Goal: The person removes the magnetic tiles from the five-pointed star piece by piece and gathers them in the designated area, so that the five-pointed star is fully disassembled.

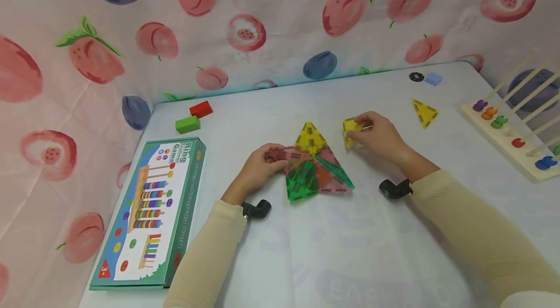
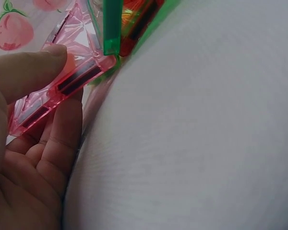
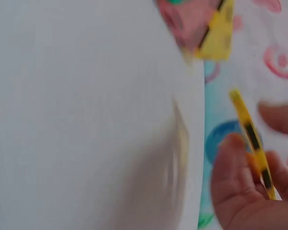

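A structure of see-through magnetic tiles stands mid-table, with a yellow triangle tile (image 1: 309,139) at its far side, green tiles (image 1: 302,181) and pink ones (image 1: 334,182). My left hand (image 1: 257,172) pinches a pink tile (image 2: 79,72) at its left side, thumb on top and fingers beneath. To the right of the structure, my right hand (image 1: 379,139) holds another yellow tile (image 1: 350,129) above the table, apart from the rest. The right wrist view shows that yellow tile (image 3: 253,139) edge-on among the fingers, somewhat blurred. A loose yellow triangle tile (image 1: 424,113) lies farther right.
A green Ring Challenge Game box (image 1: 185,215) lies at the left. Behind it are a green block (image 1: 187,125) and a red block (image 1: 201,109). A black disc (image 1: 416,77) and blue block (image 1: 433,78) lie at the back right, near a wooden peg rack (image 1: 503,138).
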`<state>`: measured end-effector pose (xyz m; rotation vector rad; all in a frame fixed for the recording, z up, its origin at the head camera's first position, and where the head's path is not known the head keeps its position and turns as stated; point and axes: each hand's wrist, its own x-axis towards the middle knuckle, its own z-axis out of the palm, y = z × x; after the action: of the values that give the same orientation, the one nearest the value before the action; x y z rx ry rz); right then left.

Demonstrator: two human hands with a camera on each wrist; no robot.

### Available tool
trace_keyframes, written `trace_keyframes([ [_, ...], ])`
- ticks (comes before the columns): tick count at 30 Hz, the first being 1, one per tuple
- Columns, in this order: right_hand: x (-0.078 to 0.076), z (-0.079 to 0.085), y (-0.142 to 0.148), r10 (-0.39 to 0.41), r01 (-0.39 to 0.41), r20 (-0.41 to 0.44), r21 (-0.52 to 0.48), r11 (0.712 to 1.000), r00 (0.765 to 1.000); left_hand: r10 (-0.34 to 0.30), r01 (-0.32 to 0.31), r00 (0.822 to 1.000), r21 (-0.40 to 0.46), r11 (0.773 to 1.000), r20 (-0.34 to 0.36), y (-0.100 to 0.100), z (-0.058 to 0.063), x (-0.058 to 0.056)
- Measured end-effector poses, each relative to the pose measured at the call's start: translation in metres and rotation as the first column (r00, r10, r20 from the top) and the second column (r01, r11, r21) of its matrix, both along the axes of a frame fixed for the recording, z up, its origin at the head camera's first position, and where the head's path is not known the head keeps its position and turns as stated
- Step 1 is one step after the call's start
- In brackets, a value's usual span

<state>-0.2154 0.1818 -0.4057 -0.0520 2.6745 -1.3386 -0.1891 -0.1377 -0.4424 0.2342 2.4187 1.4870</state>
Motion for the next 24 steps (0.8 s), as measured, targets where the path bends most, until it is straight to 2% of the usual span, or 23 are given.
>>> trace_keyframes([
  [4, -0.01, 0.003, 0.022, -0.057, 0.056, 0.036, 0.012, 0.998, 0.998, 0.001, -0.001, 1.0, 0.008, 1.0, -0.001, 0.0, 0.001, -0.001],
  [11, -0.031, 0.002, 0.078, -0.042, 0.025, 0.078, 0.208, 0.978, 0.996, 0.011, -0.011, 1.0, 0.014, 1.0, 0.019, 0.001, 0.001, 0.0],
  [18, -0.035, 0.005, 0.106, -0.096, 0.085, 0.018, 0.338, 0.937, 0.995, 0.004, -0.004, 1.0, 0.012, 1.0, 0.011, 0.001, 0.002, 0.0],
  [24, -0.039, -0.007, 0.111, -0.043, 0.004, 0.093, 0.382, 0.924, 0.995, 0.003, -0.003, 1.0, 0.019, 1.0, 0.016, 0.0, 0.0, -0.001],
])
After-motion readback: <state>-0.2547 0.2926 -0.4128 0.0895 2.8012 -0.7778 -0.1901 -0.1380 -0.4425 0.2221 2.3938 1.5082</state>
